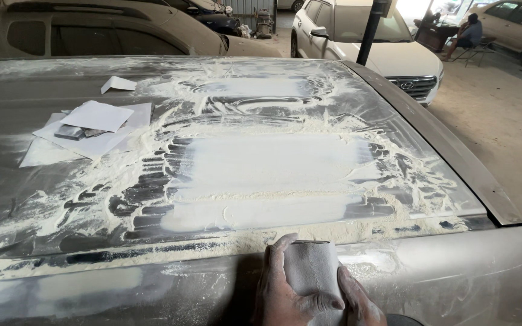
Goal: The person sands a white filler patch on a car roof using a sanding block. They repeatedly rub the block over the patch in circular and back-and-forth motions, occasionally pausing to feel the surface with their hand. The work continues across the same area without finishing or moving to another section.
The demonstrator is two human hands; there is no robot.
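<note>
Car roof panel (61,102), dull grey-brown metal, broad and gently curved, coated over most of its middle with pale yellowish sanding dust (170,241). Dust lay in ridges and drifts, thickest along the near edge. Two smooth whitish rectangular filler patches (267,166) sat in the centre of the roof, one beyond the other, with dark streaks of bare paint showing at their left and right margins.

At the near edge of the roof, right of centre, a sanding block (312,265) wrapped in grey abrasive paper rested flat on the panel, its far end dark and squared. Both hands were dusted white. The left hand (282,293) curled around the block's left side, index finger reaching up alongside it, thumb laid across the lower face. The right hand (360,302) pressed in from the right side, only the thumb and edge of the palm visible, so how firmly it gripped could not be told. Wrists entered from the bottom edge of view.

Toward the left edge of the roof lay loose white paper sheets (98,118), overlapped and flat, with a small dark rectangular piece (69,132) among them. A single folded white scrap (118,84) lay farther back.

Beyond the far right corner stood a white car (394,57).
</note>
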